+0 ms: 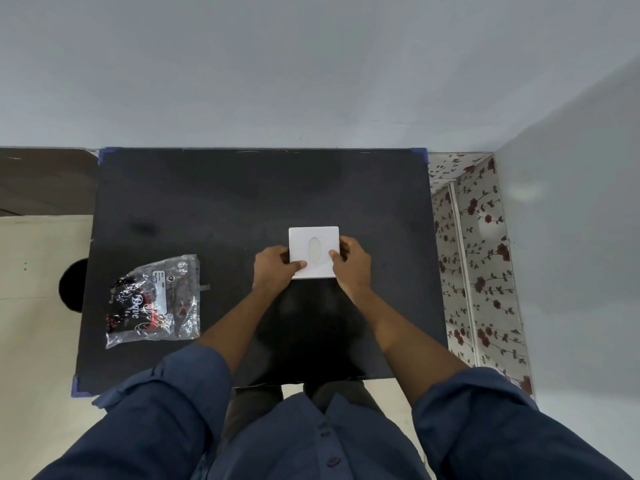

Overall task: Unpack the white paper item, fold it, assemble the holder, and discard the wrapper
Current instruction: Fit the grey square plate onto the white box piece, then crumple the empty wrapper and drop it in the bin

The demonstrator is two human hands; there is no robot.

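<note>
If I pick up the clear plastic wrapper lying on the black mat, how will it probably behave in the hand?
The wrapper looks crumpled and creased, so it is probably floppy and will sag from wherever it is pinched. It seems to be thin film lying almost flat, so likely very light. Its glossy highlights suggest a smooth, somewhat slippery surface.

Black bench point(221, 202) with blue tape point(80, 386) on its corners, set against a pale grey wall point(311, 64). Rose-pattern floral covering point(481, 258) just right of it; cream floor point(38, 244) and a round black object point(73, 285) to the left, partly hidden.
</note>
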